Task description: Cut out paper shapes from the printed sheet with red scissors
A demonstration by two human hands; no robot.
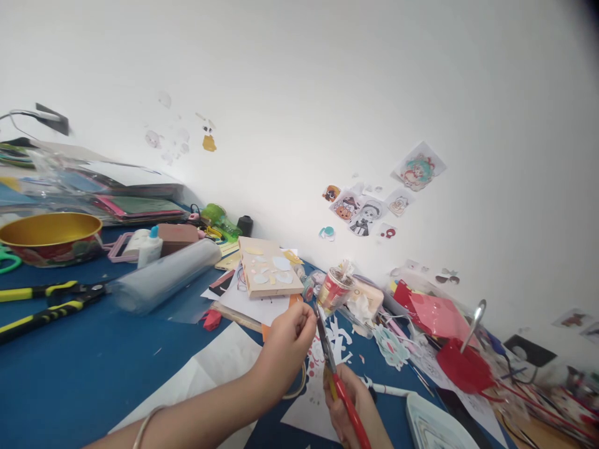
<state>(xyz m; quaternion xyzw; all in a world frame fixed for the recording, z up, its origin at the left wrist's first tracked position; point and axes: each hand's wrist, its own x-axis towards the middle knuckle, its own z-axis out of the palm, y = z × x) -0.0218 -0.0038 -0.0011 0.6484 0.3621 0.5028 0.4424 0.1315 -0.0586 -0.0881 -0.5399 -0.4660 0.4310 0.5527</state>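
Observation:
My right hand grips a pair of scissors with red handles, their blades pointing up and away from me. Close beside the blade tips, my left hand is closed in a pinch; what it holds, if anything, is hidden or too small to name. Below the hands lies a white paper sheet with small red printed shapes. White paper scraps lie just behind the blades. A larger blank paper extends under my left forearm.
A box with paper cutouts sits behind the hands, near a red cup. To the left are a clear plastic roll, yellow-black pliers and a gold bowl. A pale tray and red lamp base stand right.

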